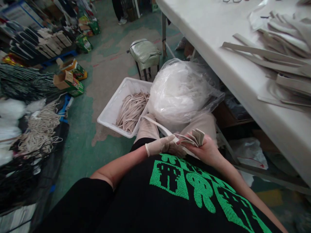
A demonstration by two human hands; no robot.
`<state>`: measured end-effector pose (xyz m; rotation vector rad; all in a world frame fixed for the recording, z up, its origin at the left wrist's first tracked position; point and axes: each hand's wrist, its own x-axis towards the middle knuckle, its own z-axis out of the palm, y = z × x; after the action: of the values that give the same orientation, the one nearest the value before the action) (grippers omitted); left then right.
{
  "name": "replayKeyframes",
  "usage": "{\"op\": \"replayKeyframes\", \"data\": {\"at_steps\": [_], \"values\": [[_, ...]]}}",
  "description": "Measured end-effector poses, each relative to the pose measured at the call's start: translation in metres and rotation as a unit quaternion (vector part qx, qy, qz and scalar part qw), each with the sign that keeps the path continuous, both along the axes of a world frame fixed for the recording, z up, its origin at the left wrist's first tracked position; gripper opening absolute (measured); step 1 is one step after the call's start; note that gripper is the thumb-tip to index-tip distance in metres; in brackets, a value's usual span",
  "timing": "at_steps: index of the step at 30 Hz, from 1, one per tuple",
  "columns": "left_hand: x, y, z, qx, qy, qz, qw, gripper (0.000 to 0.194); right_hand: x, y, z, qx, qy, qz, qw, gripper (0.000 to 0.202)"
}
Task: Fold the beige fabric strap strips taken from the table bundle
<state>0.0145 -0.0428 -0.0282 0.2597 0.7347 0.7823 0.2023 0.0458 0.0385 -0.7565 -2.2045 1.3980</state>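
The right hand [207, 149], bare, has its grip closed on a looped bundle of strips [198, 138], their folded ends fanning up past the thumb and fingers. Just beside it, the left hand [159, 146], in a pale glove, has a narrow grip with its fingertips on a long pale strip [159, 125]. This strip slants up and left from the fingertips, over the person's lap, toward the near edge of a white tub [109, 111]. Beige strips [132, 111] lie heaped inside the tub. Touching its right side sits a bulging clear bag [179, 90] with white contents; a stool [145, 51] stands behind them. To the right, the worktop [194, 19] bears a loose pile of grey-beige strips [286, 42]. Well off to the left, open cartons [69, 84] and tangled pale cords [41, 126] lie near the green floor [85, 168].
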Motion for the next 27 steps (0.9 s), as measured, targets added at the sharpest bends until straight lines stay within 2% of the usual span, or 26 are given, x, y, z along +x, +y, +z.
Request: {"op": "replayKeyframes", "data": {"at_steps": [2,3,4,6,8,9,11,13,16,20,23,27], "values": [[-0.007,0.005,-0.006,-0.079,-0.047,-0.001,0.996,0.065,0.004,-0.002,0.001,-0.013,-0.001,-0.025,1.0,0.03],[-0.013,0.01,-0.01,-0.12,-0.039,0.033,0.991,0.064,0.008,-0.002,0.004,-0.03,-0.001,-0.03,0.999,0.03],[-0.021,0.016,-0.015,-0.164,-0.024,0.098,0.981,0.061,0.012,-0.003,0.008,-0.05,-0.006,-0.03,0.998,0.03],[-0.042,0.032,-0.025,-0.227,0.019,0.267,0.936,0.053,0.022,-0.004,0.017,-0.092,-0.027,-0.025,0.995,0.027],[-0.067,0.049,-0.032,-0.235,0.061,0.413,0.878,0.045,0.033,-0.006,0.024,-0.129,-0.047,-0.02,0.99,0.026],[-0.079,0.057,-0.033,-0.222,0.076,0.462,0.855,0.042,0.038,-0.007,0.026,-0.145,-0.053,-0.016,0.988,0.027],[-0.1,0.07,-0.029,-0.181,0.097,0.516,0.831,0.039,0.045,-0.008,0.026,-0.177,-0.059,-0.01,0.982,0.031],[-0.109,0.077,-0.02,-0.14,0.11,0.545,0.819,0.035,0.044,-0.009,0.022,-0.2,-0.05,-0.019,0.978,0.036],[-0.096,0.077,-0.005,-0.058,0.132,0.528,0.837,0.03,0.031,-0.002,0.014,-0.228,-0.002,-0.065,0.971,0.041],[-0.053,0.062,0.006,0.08,0.186,0.405,0.891,0.038,0.005,0.021,0.009,-0.282,0.096,-0.13,0.946,0.053],[-0.03,0.05,0.009,0.122,0.201,0.3,0.925,0.052,-0.008,0.042,0.007,-0.304,0.159,-0.138,0.929,0.06],[-0.015,0.042,0.01,0.138,0.225,0.196,0.944,0.051,-0.019,0.062,0.006,-0.313,0.203,-0.166,0.913,0.065]]}}
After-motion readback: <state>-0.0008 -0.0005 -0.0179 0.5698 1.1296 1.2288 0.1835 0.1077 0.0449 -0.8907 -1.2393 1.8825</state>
